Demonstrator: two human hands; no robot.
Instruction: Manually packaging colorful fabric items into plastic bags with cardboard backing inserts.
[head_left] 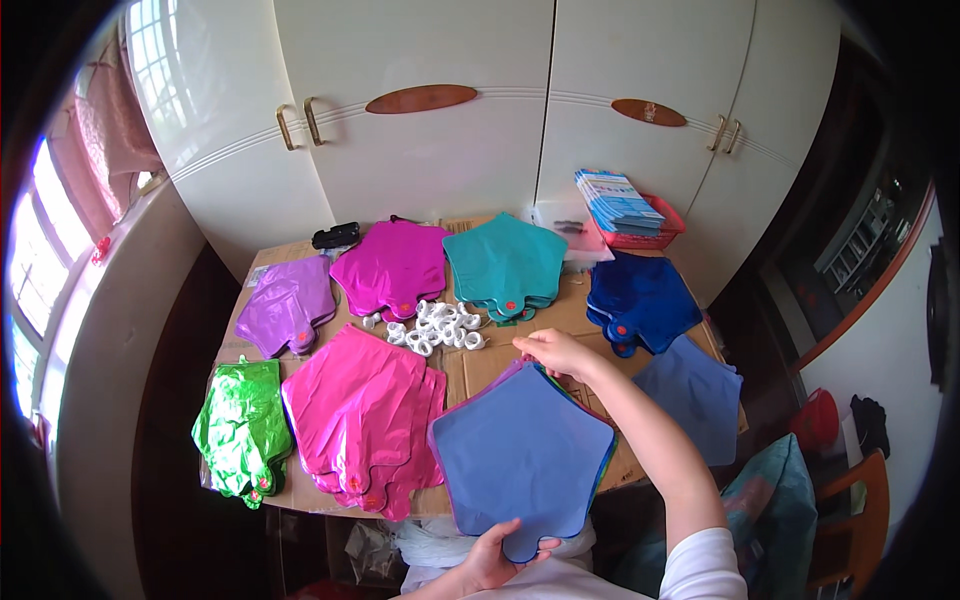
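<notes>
A stack of flat star-shaped foil balloons (525,450), blue-grey on top with coloured edges beneath, is held tilted at the table's front. My left hand (492,558) grips its lower tab, thumb on top and fingers underneath. At the stack's upper corner is my right hand (553,353), its thumb and forefinger pinched together; what lies between them is too small to make out. Just beyond, small white ribbon rolls (437,325) lie in a heap. A pink foil balloon pile (355,410) rests to the left of the stack, and a blue-grey foil balloon pile (690,395) to the right.
Cardboard (470,375) covers the table. More flat foil balloons lie around it: green (240,420), lilac (285,300), magenta (390,265), teal (505,260) and dark blue (643,298). A red basket (665,228) with leaflets (618,203) stands at the back, before white cabinets (420,160).
</notes>
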